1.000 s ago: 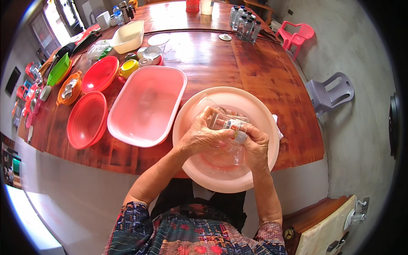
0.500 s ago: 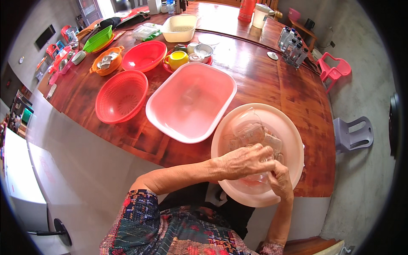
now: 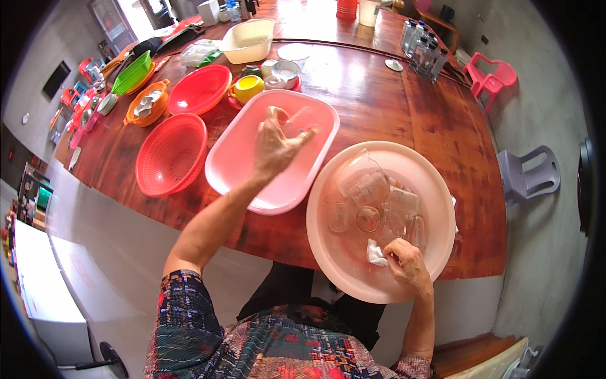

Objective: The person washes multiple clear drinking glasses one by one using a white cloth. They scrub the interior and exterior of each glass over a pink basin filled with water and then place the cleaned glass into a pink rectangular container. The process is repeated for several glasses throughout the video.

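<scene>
My left hand (image 3: 276,148) is over the white-rimmed pink rectangular basin (image 3: 221,155), its thumb and fingers curved around a clear glass (image 3: 300,121). How low the glass sits is hard to tell. My right hand (image 3: 407,260) pinches a small white cloth (image 3: 375,252) above the near part of a large round pale-pink basin (image 3: 322,259). Inside that basin lie a clear glass pitcher (image 3: 367,184) on its side and several clear drinking glasses (image 3: 402,201), in what looks like water.
Left of the rectangular basin stands a red colander (image 3: 172,155). Behind are a red bowl (image 3: 201,88), an orange basket (image 3: 146,104) of small dishes, a yellow cup (image 3: 248,87) among other cups, and a cream tub (image 3: 248,43). Several clear bottles (image 3: 424,50) stand far right.
Both hands were together over the round basin. My left hand has moved left and forward to the rectangular basin with a glass; my right hand stays, and the white cloth now shows.
</scene>
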The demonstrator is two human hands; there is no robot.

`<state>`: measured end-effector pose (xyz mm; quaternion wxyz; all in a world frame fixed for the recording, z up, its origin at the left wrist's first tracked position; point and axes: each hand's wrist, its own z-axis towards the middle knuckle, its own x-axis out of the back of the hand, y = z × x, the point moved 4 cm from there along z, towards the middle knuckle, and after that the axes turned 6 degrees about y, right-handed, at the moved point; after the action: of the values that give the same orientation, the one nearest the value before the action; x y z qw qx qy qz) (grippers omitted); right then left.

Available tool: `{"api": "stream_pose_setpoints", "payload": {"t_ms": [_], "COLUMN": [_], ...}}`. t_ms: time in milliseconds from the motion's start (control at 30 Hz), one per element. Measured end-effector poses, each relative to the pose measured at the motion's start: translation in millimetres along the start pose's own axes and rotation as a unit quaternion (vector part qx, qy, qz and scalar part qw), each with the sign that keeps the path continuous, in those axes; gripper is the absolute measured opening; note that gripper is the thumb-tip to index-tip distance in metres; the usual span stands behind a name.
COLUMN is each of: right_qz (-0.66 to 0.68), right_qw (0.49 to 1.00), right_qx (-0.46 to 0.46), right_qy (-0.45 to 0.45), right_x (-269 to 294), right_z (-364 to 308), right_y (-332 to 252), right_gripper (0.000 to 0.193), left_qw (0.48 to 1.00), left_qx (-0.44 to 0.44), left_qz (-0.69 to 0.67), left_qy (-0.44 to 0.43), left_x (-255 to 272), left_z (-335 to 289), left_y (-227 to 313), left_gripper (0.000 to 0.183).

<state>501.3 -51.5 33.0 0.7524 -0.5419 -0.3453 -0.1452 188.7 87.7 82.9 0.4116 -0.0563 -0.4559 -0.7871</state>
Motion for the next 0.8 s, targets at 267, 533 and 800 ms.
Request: {"api": "stream_pose_setpoints", "payload": {"t_ms": [267,533,800], "right_qz": [-0.066,-0.332,-0.29], "right_qw": [0.998,0.94,0.931], "right_qx": [0.022,0.025,0.036], "right_qy": [0.007,-0.071,-0.219], "right_x": [-5,-34,-55], "right_z": [-5,8,-2], "right_y": [4,-18,-11], "right_gripper": [0.008,0.011,0.019], "left_qw": [0.951,0.918,0.896], "left_qx": [-0.049,-0.087,-0.409], "left_qz": [0.247,0.33,0.044], "left_qy": [-0.177,-0.204,-0.169], "left_x": [-67,-76,-35], "left_z": [0,-6,-45], "left_y": [-71,-56,79], "left_gripper": [0.058,0.058,0.023]}}
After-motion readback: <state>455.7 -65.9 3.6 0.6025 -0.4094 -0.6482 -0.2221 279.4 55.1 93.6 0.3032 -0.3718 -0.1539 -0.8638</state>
